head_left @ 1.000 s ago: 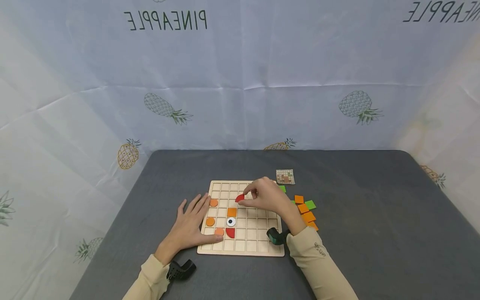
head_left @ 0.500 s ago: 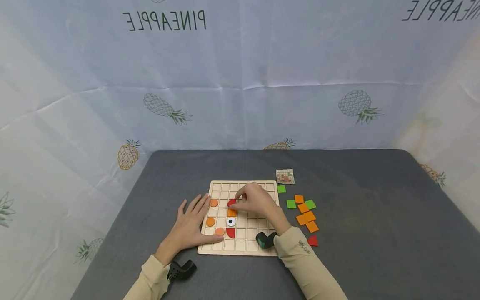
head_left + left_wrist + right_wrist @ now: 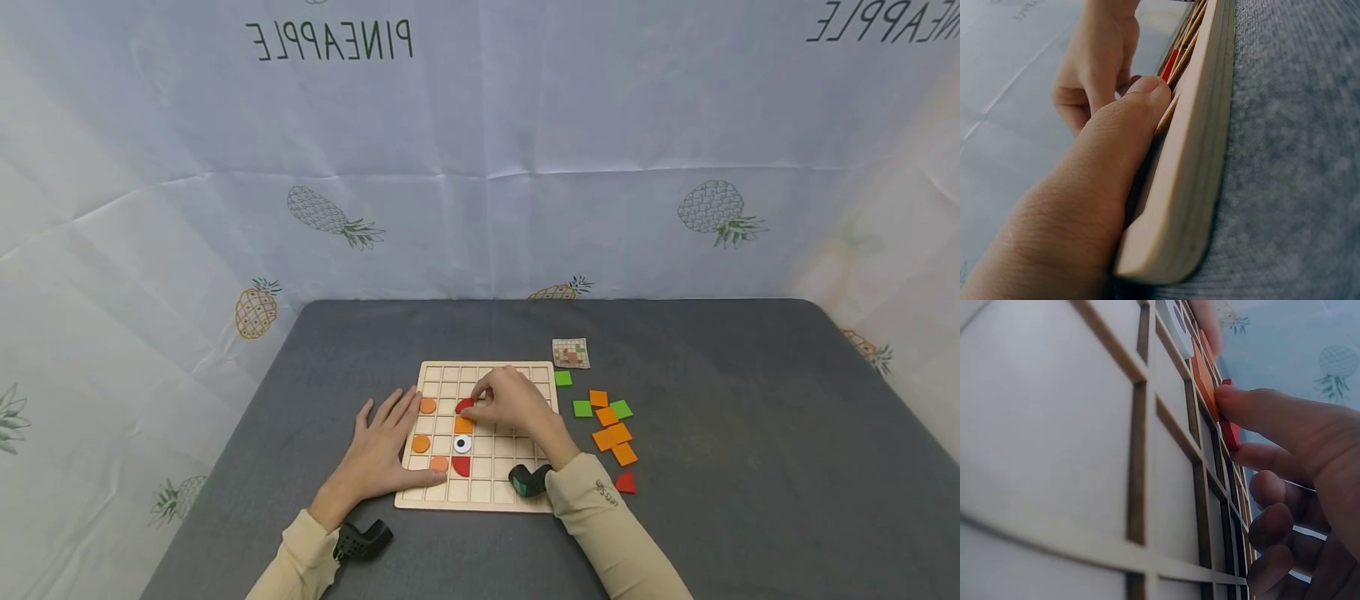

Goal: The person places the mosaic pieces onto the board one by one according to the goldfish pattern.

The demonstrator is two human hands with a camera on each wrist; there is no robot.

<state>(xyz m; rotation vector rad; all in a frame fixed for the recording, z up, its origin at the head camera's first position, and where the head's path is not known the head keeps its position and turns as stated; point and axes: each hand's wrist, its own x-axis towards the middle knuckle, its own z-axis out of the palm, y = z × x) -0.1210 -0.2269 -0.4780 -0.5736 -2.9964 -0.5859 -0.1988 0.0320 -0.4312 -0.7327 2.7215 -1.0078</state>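
Note:
A wooden grid board (image 3: pixel 498 493) lies on the table. My left hand (image 3: pixel 378 454) rests with spread fingers on its left side, the thumb over the near rows. Between thumb and index finger, my right hand (image 3: pixel 513 408) pinches a red quarter-circle tile (image 3: pixel 464 405) at a cell just behind an orange square tile (image 3: pixel 463 425). In the right wrist view the red tile (image 3: pixel 1230 434) stands tilted at the grid. In front of the orange square are a white eye disc (image 3: pixel 462 444) and another red quarter-circle (image 3: pixel 461 467). Orange discs (image 3: pixel 421 443) sit in cells near my left hand.
Right of the board lie several loose orange squares (image 3: pixel 618 432), green squares (image 3: pixel 582 408) and a red tile (image 3: pixel 626 482). A small pattern card (image 3: pixel 571 353) lies behind the board's right corner. Black wrist devices (image 3: pixel 365 540) are on both wrists.
My right hand has moved left with the red quarter-circle, down to the cell behind the orange square, then nearly stopped. The loose tiles on the right came into view. My left hand stayed still.

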